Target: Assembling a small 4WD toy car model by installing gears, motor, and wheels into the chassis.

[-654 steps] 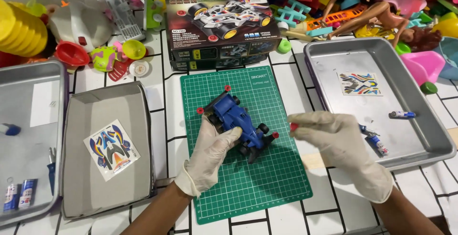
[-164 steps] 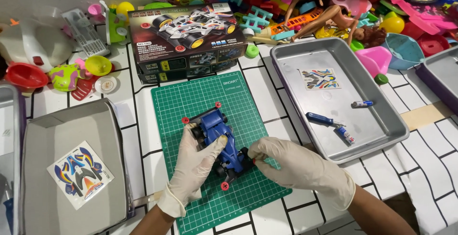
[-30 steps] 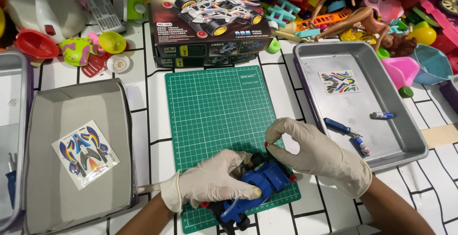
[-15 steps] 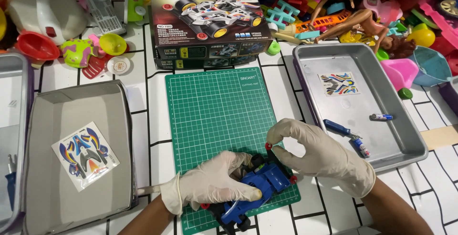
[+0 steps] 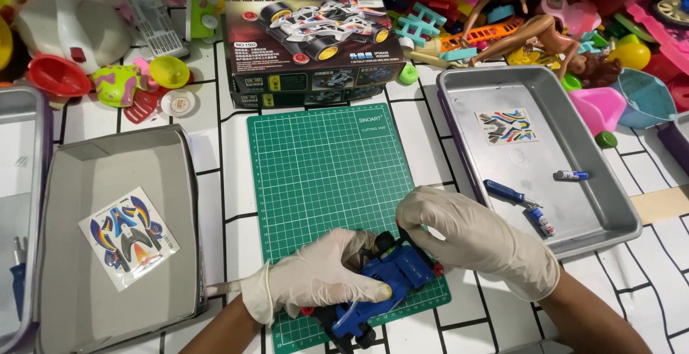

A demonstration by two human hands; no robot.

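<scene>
My left hand [image 5: 323, 278], gloved, lies over the near side of the blue toy car [image 5: 391, 271], fingers curled around its body and gripping it. My right hand [image 5: 466, 235], also gloved, closes over the far end of the car, fingertips pinched at its top edge; what they pinch is hidden from me. The car rests tilted at the near right corner of the green cutting mat [image 5: 323, 174], with black wheels and small red parts showing at its ends.

Beyond the mat stands the model car box [image 5: 312, 45], touching the mat's far edge. To my right sits a metal tray [image 5: 610, 217] holding a sticker sheet [image 5: 506, 126], a blue screwdriver [image 5: 509, 194] and two small batteries [image 5: 572, 175]. To my left, a grey cardboard tray [image 5: 72, 174] holds a second sticker sheet [image 5: 129, 238]. Another metal tray [image 5: 21, 153] lies at the far left, partly out of view. Assorted plastic toys [image 5: 517, 24] are heaped along the far edge of the table [image 5: 222, 182].
</scene>
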